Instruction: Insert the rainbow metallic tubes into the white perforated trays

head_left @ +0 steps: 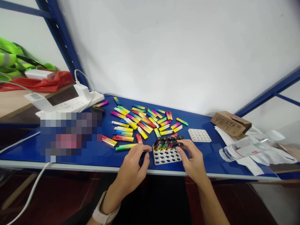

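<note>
Left hand (135, 162), half-curled, seems empty. Right hand (192, 157) pinches a black-topped lighter (180, 144) at the white perforated tray (167, 161)'s two o'clock; jostling could topple neighbouring lighters (166, 142).

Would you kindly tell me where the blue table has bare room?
Bare table shows between the right hand and bottle, and behind the farther tray, before the wall. Scattered lighters crowd the middle; the nearer tray sits by the left hand.

The one head view looks forward and down from close above the desk (201, 122), facing the white wall (164, 47) behind
</note>
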The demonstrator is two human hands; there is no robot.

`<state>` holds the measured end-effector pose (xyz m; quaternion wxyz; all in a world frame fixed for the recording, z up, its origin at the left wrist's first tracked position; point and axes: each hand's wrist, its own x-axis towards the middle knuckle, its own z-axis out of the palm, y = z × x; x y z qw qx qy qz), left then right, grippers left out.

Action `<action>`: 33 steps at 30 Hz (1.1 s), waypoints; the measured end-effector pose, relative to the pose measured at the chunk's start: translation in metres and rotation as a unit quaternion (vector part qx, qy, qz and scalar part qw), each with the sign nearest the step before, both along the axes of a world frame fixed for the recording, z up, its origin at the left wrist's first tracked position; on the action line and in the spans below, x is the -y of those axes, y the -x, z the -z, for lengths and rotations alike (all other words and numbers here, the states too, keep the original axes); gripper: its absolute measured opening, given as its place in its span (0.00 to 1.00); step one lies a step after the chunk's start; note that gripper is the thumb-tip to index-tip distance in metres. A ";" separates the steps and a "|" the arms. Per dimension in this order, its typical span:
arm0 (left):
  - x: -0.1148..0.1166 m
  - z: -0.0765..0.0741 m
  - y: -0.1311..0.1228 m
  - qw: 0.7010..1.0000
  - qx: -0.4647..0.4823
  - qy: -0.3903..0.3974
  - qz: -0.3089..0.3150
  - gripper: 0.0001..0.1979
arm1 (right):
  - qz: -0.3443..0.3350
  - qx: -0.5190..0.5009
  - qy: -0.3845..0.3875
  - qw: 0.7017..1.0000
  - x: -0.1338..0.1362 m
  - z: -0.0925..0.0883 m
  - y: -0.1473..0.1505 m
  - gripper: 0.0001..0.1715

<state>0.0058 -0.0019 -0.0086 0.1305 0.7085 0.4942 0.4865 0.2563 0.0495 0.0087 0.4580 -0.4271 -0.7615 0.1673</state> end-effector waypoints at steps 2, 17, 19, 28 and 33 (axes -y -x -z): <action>0.001 -0.002 0.001 1.000 0.011 0.008 0.003 0.09 | 0.012 0.010 -0.007 1.000 0.001 0.000 0.002 0.17; 0.004 -0.002 0.007 0.996 0.084 0.019 0.031 0.14 | 0.095 0.039 -0.214 0.971 0.023 -0.016 0.026 0.19; 0.003 -0.003 0.006 0.997 0.072 -0.002 0.026 0.13 | 0.022 0.060 -0.207 0.976 0.035 -0.014 0.040 0.19; -0.002 -0.001 0.004 0.997 0.067 -0.038 -0.025 0.13 | -0.055 0.202 -0.179 0.961 0.054 0.000 0.090 0.18; -0.002 -0.001 0.004 0.997 0.063 -0.035 -0.030 0.13 | -0.002 0.167 -0.169 0.971 0.053 0.003 0.097 0.13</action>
